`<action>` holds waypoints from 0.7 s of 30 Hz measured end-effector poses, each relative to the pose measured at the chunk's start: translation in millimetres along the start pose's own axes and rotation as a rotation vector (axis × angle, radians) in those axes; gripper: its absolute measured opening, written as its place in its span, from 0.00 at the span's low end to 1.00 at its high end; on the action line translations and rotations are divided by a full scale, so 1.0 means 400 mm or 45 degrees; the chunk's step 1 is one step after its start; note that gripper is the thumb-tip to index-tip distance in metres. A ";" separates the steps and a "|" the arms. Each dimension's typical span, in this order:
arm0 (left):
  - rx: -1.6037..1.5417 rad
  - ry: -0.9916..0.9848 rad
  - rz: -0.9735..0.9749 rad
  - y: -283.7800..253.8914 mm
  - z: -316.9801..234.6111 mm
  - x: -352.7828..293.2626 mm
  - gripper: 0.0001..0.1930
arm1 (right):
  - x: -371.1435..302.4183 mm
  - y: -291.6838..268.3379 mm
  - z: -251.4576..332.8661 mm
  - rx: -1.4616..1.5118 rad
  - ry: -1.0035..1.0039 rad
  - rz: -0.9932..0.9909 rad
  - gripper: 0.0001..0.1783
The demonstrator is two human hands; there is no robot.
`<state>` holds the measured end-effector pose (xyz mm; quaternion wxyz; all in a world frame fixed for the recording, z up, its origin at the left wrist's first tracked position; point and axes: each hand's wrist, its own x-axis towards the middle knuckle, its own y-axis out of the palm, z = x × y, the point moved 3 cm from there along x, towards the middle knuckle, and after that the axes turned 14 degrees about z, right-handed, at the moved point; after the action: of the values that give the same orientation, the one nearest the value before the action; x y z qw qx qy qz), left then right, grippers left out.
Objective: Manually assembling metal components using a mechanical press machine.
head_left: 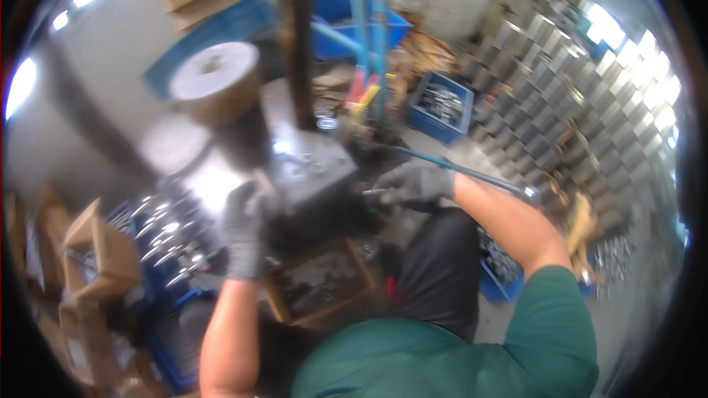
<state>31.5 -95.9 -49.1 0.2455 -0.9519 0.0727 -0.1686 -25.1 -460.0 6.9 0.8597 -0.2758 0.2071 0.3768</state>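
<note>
My left hand, in a grey work glove, is at the left side of a machine's metal block, over a bright, blurred metal surface. Motion smears its fingers, so I cannot tell what they hold. My right hand, gloved alike, is closed to the right of the block. A small shiny metal end pokes out from its fingertips; its kind is unclear. Just above this hand a blue lever with a ball end slants down to the right, passing behind or beside my forearm.
Shiny metal parts are heaped on the left. A wooden box with dark parts sits below the block. Blue bins of metal pieces stand at the right. Stacked metal cylinders fill the far right. Cardboard boxes stand left.
</note>
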 end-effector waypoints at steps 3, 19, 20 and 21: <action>-0.177 -0.056 -0.033 -0.036 0.040 -0.009 0.17 | -0.066 -0.039 -0.255 -0.524 0.154 -0.219 0.22; 0.189 -0.022 0.035 -0.009 0.073 -0.029 0.16 | -0.752 0.277 -1.054 -0.193 1.229 -0.854 0.24; 0.325 -0.052 0.061 -0.008 0.066 -0.032 0.14 | -0.753 0.281 -1.054 -0.149 1.228 -0.892 0.24; 0.333 -0.050 0.062 -0.009 0.067 -0.035 0.14 | -0.748 0.284 -1.055 -0.143 1.221 -0.890 0.24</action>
<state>28.0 -77.7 -73.3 0.3728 -0.9128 0.0682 -0.1521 -362.7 -821.7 -182.1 0.7274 -0.5122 0.4487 -0.0848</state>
